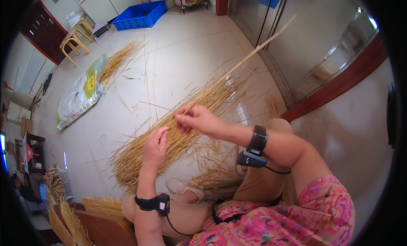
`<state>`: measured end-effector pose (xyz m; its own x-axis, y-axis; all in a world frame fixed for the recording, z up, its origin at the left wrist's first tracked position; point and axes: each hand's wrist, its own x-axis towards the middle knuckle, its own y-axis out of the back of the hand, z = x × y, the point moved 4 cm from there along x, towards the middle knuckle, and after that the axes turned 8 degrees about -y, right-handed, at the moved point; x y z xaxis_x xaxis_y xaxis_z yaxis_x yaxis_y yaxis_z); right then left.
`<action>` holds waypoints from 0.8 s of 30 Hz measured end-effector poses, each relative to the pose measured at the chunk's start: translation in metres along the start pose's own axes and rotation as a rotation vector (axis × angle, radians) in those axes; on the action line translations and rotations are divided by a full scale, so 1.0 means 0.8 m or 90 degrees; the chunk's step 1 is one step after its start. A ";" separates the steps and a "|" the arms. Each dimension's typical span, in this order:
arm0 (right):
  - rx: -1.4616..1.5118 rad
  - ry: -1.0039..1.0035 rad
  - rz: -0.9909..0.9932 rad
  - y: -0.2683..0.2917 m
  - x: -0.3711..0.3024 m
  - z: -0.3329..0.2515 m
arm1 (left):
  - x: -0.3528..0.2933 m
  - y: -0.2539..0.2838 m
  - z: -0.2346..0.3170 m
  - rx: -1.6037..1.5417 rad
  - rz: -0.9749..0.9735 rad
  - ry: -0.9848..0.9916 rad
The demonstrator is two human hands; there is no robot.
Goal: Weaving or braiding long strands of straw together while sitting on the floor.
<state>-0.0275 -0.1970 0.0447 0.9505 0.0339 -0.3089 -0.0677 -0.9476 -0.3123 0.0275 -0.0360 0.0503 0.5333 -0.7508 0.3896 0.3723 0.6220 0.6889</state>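
Observation:
My right hand (199,120) is closed in a pinch on one long straw stalk (242,63), which slants up to the far right. Close by on the left, my left hand (154,150) has its thumb and fingers drawn together; anything between them is too small to make out. A gap parts the two hands. Under both lies a long heap of golden straw stalks (131,163) on the tiled floor, stretching from near left to far right. Short broken straw bits (212,161) are scattered beside the heap, in front of my shoe (185,190).
A printed plastic sack (78,100) with a straw bundle (121,61) lies at the left. Farther back are a blue crate (140,16) and a stool (76,38). Glass doors (309,47) stand at the right. More straw (101,205) rests by a brown board (104,227) at near left.

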 end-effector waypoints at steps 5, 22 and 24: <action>0.066 0.085 0.150 0.046 -0.009 -0.039 | -0.022 0.030 -0.048 0.070 0.016 0.124; 0.019 0.004 0.142 0.027 -0.018 -0.006 | -0.018 0.016 -0.017 -0.098 0.043 0.155; 0.102 0.029 0.203 0.035 -0.023 -0.012 | -0.023 0.018 -0.026 -0.099 0.065 0.198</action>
<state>-0.0438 -0.2269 0.0500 0.8865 -0.2731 -0.3735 -0.4060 -0.8462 -0.3451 0.0386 -0.0086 0.0399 0.7701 -0.5948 0.2307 0.4034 0.7341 0.5462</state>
